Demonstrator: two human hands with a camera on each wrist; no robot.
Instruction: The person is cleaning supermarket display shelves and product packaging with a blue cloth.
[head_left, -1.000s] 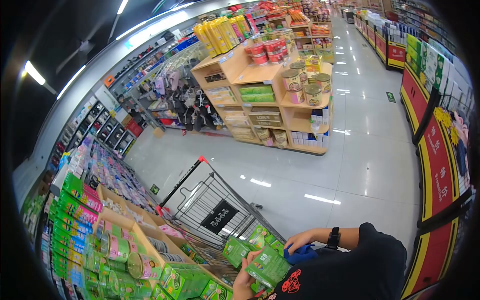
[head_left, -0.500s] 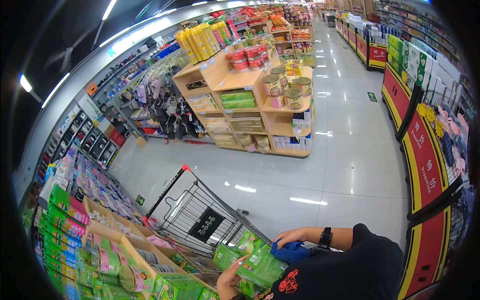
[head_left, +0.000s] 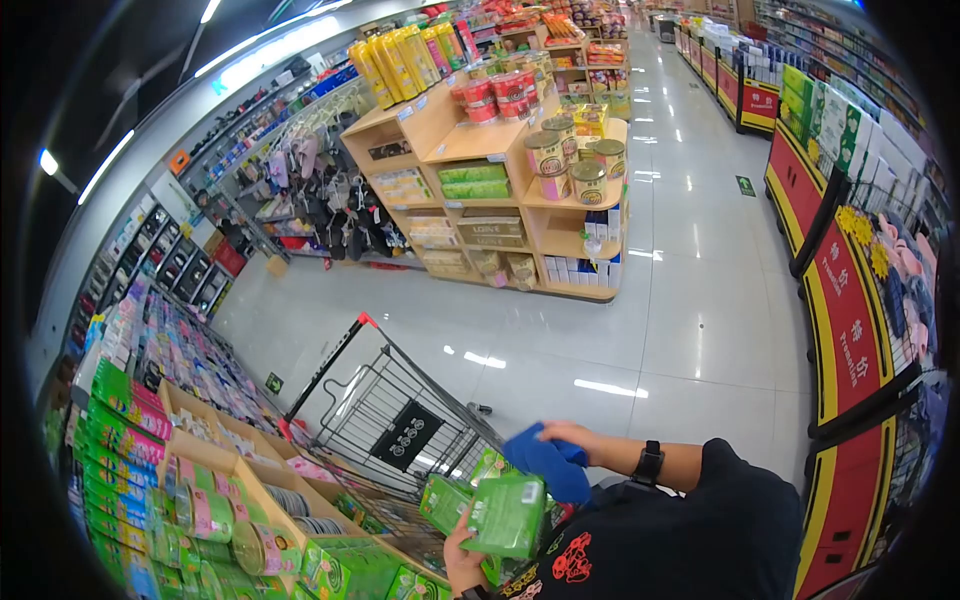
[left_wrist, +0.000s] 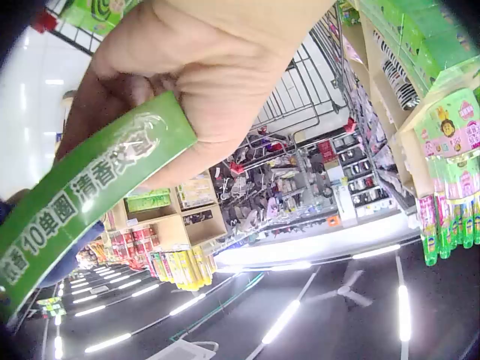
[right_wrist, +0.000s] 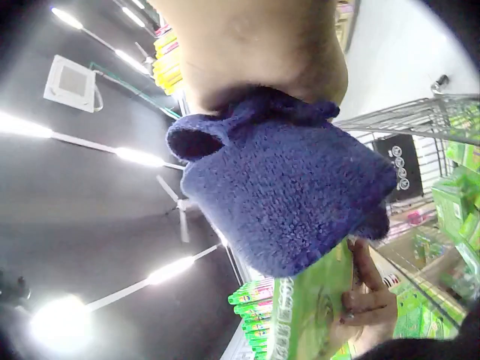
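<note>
My left hand (head_left: 463,548) grips a green box (head_left: 506,515) by its side, over the end of the cart. In the left wrist view the curled left hand (left_wrist: 187,67) holds the green box (left_wrist: 97,195), its narrow printed side showing. My right hand (head_left: 568,436) holds a bunched blue cloth (head_left: 548,463) just above and right of the box. From the right wrist, the blue cloth (right_wrist: 289,180) hangs below the right hand (right_wrist: 255,52) and covers its fingers; the green box (right_wrist: 315,307) is beneath it, the left hand (right_wrist: 367,307) on its edge.
A shopping cart (head_left: 408,436) with green boxes (head_left: 443,503) in it stands in front. Shelves of jars and green packs (head_left: 208,512) are at left. A wooden display (head_left: 480,190) stands ahead, red promotion bins (head_left: 840,310) at right. Tiled floor (head_left: 700,330) runs between.
The right hand has lifted the blue cloth up and left, off the box's side. The green box has turned in the left hand and stands more upright. The view has shifted right.
</note>
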